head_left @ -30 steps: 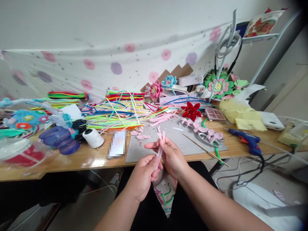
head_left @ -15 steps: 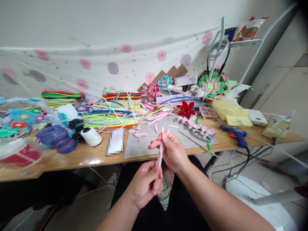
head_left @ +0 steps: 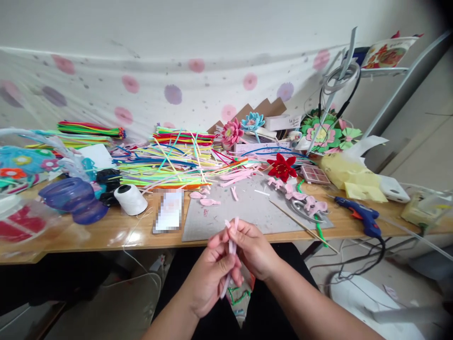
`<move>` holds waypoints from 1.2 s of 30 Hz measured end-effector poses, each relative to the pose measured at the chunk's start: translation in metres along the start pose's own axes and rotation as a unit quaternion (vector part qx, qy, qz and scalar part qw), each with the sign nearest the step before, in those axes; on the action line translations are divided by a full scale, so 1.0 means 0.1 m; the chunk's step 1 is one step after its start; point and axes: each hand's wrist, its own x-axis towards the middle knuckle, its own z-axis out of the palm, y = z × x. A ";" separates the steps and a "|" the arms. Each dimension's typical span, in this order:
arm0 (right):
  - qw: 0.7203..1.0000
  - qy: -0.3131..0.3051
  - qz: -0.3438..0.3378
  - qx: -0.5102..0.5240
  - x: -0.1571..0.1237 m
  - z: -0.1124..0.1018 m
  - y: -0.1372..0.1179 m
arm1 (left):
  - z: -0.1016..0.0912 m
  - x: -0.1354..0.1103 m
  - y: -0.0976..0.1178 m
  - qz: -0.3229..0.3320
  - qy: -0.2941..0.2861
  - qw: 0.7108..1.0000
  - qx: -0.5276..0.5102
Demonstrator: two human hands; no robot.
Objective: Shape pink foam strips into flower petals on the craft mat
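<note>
Both hands meet above my lap, just off the table's front edge, around pale pink pipe cleaners (head_left: 231,246). My right hand (head_left: 253,245) pinches them near the top, where two ends stick up apart. Lower down, my left hand (head_left: 214,271) is closed on the same pipe cleaners, and a tail pokes out beneath its fingers. Beyond the hands lies a grey cutting mat (head_left: 244,212). On it are loose pink petal shapes (head_left: 210,202), a small bent pink piece (head_left: 234,193) and a row of twisted pink shapes (head_left: 300,194).
A thin wooden stick (head_left: 300,224) crosses the mat's right side. Right of it lie a blue glue gun (head_left: 361,215) and its cable. A red flower (head_left: 282,167) and heaped coloured pipe cleaners (head_left: 166,172) are behind. A thread spool (head_left: 130,199) and purple bowl (head_left: 74,200) sit left.
My left hand has slid up the pipe cleaners, closer to my right hand, so a tail now shows below it. The whole view has shifted slightly.
</note>
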 end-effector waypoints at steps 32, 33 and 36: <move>0.795 0.157 -0.108 -0.576 0.14 -0.05 -0.44 | -0.21 0.12 0.28 0.152 0.209 0.942 0.215; 0.780 0.161 -0.114 -0.594 0.12 -0.04 -0.45 | -0.18 0.10 0.28 0.157 0.207 0.936 0.237; 0.738 0.175 -0.132 -0.638 0.04 -0.01 -0.50 | -0.10 0.05 0.28 0.179 0.211 0.906 0.320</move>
